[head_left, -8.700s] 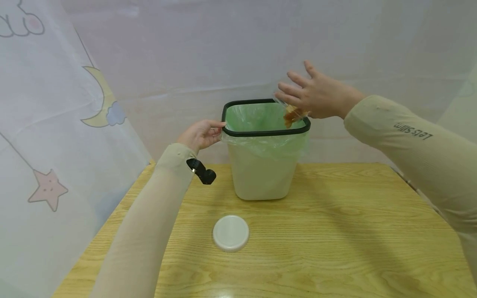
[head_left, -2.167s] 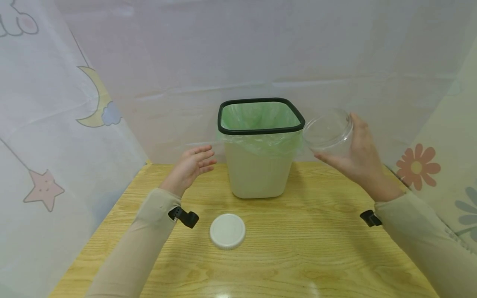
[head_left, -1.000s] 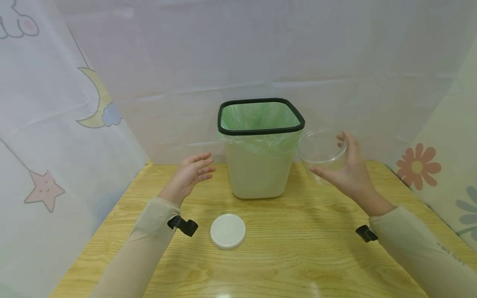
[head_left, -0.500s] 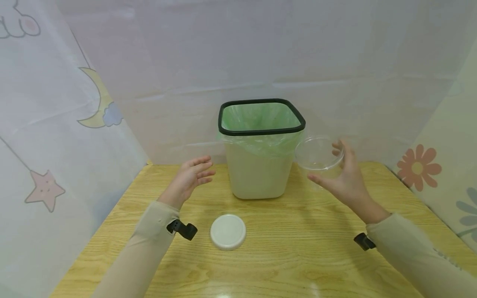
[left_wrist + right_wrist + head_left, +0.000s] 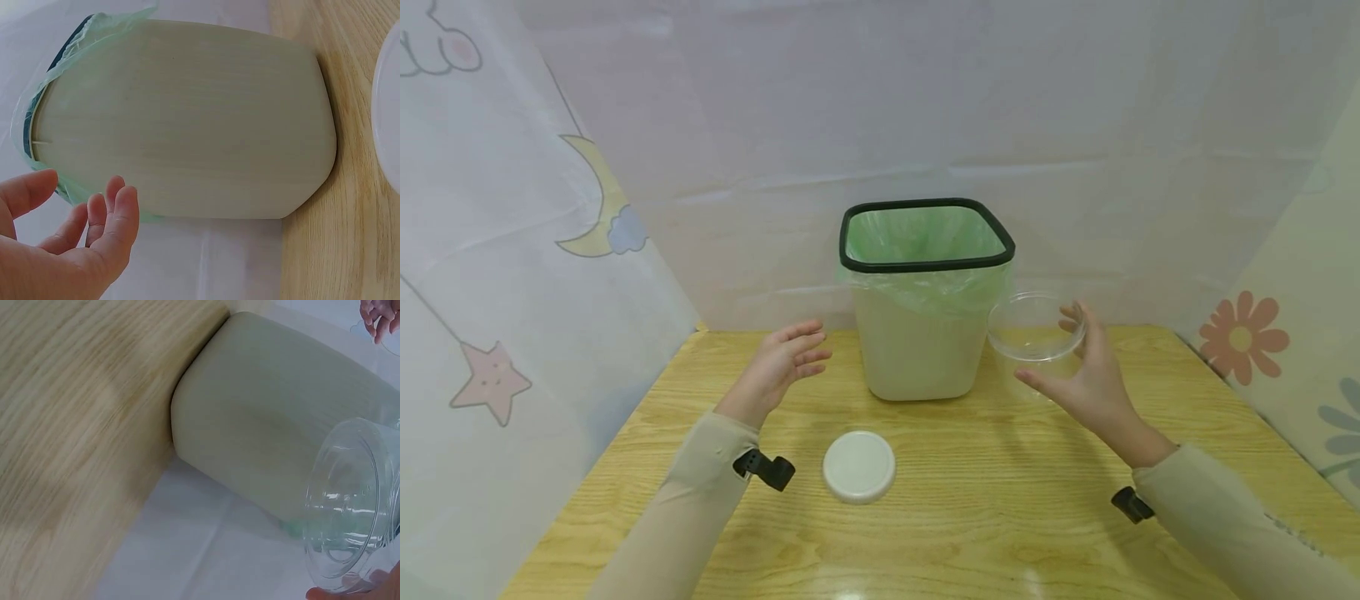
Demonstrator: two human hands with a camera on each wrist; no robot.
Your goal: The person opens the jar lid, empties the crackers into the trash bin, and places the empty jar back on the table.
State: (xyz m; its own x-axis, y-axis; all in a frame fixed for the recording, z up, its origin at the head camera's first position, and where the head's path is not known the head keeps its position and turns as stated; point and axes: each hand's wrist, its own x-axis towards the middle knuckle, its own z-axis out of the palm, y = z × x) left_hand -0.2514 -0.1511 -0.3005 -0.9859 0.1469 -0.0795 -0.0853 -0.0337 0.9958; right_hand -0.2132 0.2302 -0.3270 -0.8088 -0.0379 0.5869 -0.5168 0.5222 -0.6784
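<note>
My right hand point(image 5: 1093, 387) grips a clear round plastic jar point(image 5: 1036, 354) by its side, thumb in front and fingers behind. The jar is upright and uncapped, and I see no contents through its wall. It stands just right of the bin; whether its base touches the table I cannot tell. In the right wrist view the jar's base point(image 5: 340, 506) appears large and close. My left hand point(image 5: 778, 367) hovers left of the bin, fingers loosely bent and holding nothing. A white ribbed screw lid point(image 5: 859, 467) lies on the table in front of the bin.
A cream waste bin point(image 5: 921, 342) with a black rim point(image 5: 925, 267) and a green liner bag point(image 5: 925, 233) stands at the back of the wooden table point(image 5: 970, 533). Patterned cloth point(image 5: 880, 100) hangs behind and on both sides.
Earlier, my right hand held a clear bag with brown-orange bits over the bin while my left hand held the rim. Since then my right hand has taken the jar and lowered it beside the bin.
</note>
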